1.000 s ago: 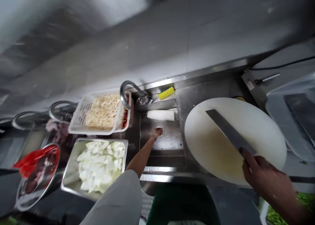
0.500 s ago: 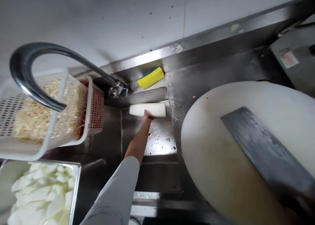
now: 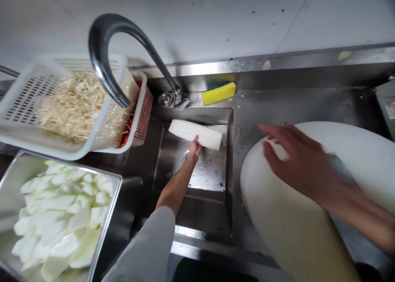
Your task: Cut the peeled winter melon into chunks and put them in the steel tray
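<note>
My left hand (image 3: 194,147) grips a peeled white daikon (image 3: 196,133) from its near side, thumb on top. The daikon lies slightly tilted within the steel sink (image 3: 226,183), above the drain; whether it touches the bottom I cannot tell. Over the left part of a round white chopping board (image 3: 259,195), my right hand (image 3: 299,165) is in the air, fingers loosely apart and nothing in them. Beneath that hand and forearm lies a broad cleaver (image 3: 341,167), mostly covered from sight.
An arched tap (image 3: 103,64) rises behind the sink, near a yellow sponge (image 3: 219,93). To the left stand a white basket (image 3: 74,152) of pale shreds, another basket (image 3: 143,119) with red contents, and a metal tray (image 3: 119,183) of pale green-white slices.
My right hand has left the cleaver and come left over the board. The daikon has tilted, its right end now lower and nearer. My view has turned a little left.
</note>
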### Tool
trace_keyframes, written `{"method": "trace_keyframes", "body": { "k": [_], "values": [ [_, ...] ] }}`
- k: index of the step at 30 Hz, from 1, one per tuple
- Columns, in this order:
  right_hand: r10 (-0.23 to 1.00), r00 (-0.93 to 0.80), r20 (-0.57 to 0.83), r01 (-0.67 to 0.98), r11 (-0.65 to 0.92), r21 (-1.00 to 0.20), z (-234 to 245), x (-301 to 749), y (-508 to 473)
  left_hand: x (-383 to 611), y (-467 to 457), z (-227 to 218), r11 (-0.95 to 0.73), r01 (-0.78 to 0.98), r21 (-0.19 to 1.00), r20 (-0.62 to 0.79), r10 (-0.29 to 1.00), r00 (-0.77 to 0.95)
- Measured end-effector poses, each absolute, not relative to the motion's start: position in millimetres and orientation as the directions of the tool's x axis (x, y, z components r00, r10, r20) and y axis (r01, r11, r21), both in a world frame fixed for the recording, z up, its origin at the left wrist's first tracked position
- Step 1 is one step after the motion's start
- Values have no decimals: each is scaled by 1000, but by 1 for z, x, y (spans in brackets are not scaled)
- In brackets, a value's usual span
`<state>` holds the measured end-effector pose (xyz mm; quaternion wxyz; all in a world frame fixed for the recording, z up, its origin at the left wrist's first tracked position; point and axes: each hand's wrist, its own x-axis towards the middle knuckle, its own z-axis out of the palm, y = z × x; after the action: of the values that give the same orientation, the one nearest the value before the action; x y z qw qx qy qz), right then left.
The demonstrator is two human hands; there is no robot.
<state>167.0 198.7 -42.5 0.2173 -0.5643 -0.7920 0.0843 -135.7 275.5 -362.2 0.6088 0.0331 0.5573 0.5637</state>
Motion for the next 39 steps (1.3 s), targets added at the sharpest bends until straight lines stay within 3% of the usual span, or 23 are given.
{"method": "trace_keyframes", "body": {
  "k": [4, 8, 12, 15, 19, 28, 34, 39],
  "values": [
    [916, -392, 85, 835, 393, -384, -63, 58, 295, -154, 227, -316, 256, -680, 687, -571, 769, -288],
    [889, -456, 38, 817, 435, -378, -83, -24, 360, -169, 203, -268, 291, -624, 725, -503, 843, -191],
    [846, -498, -192, 839, 413, -354, -94, -63, 384, -182, 200, -241, 317, -565, 762, -465, 875, -136],
    [789, -557, -260, 819, 468, -332, -96, -68, 382, -194, 203, -234, 254, -578, 776, -442, 872, -210],
    [755, -594, -277, 796, 500, -343, -100, -63, 377, -209, 208, -233, 187, -604, 775, -437, 849, -297],
    [793, -574, -205, 806, 502, -312, -116, -61, 375, -221, 198, -238, 194, -589, 785, -448, 834, -322],
    [808, -565, -168, 813, 510, -282, -122, -60, 376, -222, 179, -240, 124, -470, 874, -359, 817, -452],
    [802, -585, -120, 798, 545, -257, -119, -50, 397, -223, 162, -241, 157, -267, 951, -277, 815, -509]
  ]
}}
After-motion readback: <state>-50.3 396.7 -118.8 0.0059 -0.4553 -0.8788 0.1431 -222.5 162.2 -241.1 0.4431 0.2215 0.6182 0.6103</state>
